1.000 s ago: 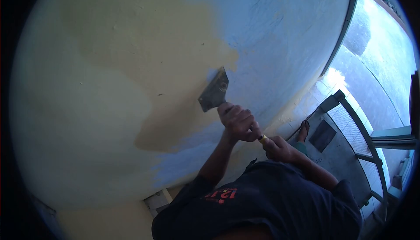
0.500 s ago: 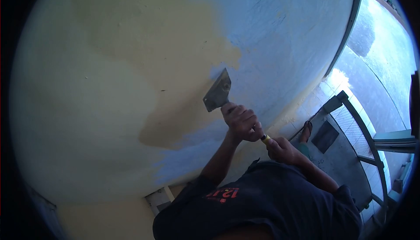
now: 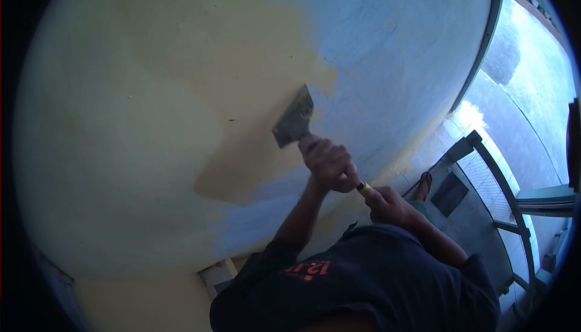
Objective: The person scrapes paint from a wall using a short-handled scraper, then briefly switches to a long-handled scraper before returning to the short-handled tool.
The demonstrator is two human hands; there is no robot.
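A scraper (image 3: 295, 120) with a wide, flat metal blade lies against the wall (image 3: 175, 144), its blade edge on the cream paint near the border with a bluish area. My left hand (image 3: 330, 164) is closed around the handle just below the blade. Lower down, my right hand (image 3: 390, 205) wraps the handle's end, where a short yellow and black part (image 3: 364, 188) shows between the two hands. The rest of the handle is hidden by my fingers.
To the right, a metal frame with mesh (image 3: 499, 180) stands on the tiled floor. A dark square (image 3: 450, 194) is on the grey surface by my foot (image 3: 423, 185). A dark edge (image 3: 484, 47) bounds the wall; paving lies beyond.
The scraper blade has moved a little up and left across the wall, further onto the cream paint. Both hands went with it, still gripping the handle.
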